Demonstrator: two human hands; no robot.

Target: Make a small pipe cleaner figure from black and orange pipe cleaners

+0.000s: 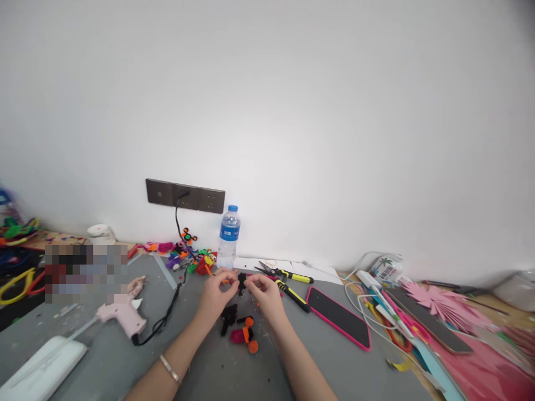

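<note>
My left hand [218, 294] and my right hand [266, 298] meet in the middle of the grey mat. Thumb and fingers of each are pinched on a small black fuzzy pipe-cleaner piece [242, 283], one hand at either side of it. Just below lies another black fuzzy piece [228, 318], flat on the mat between my forearms. Near it is a small pink and orange fuzzy figure [239, 335] with round orange ends. Yellow-and-black pliers [292, 295] and black-bladed scissors [288, 274] rest beyond my right hand.
A water bottle [229, 236] stands against the wall, beside colourful fuzzy figures [204, 263]. To the left are a pink glue gun [125, 317] with its cord and a white box [45, 367]. A pink-edged phone [338, 317] and pink folded paper [447, 303] lie right.
</note>
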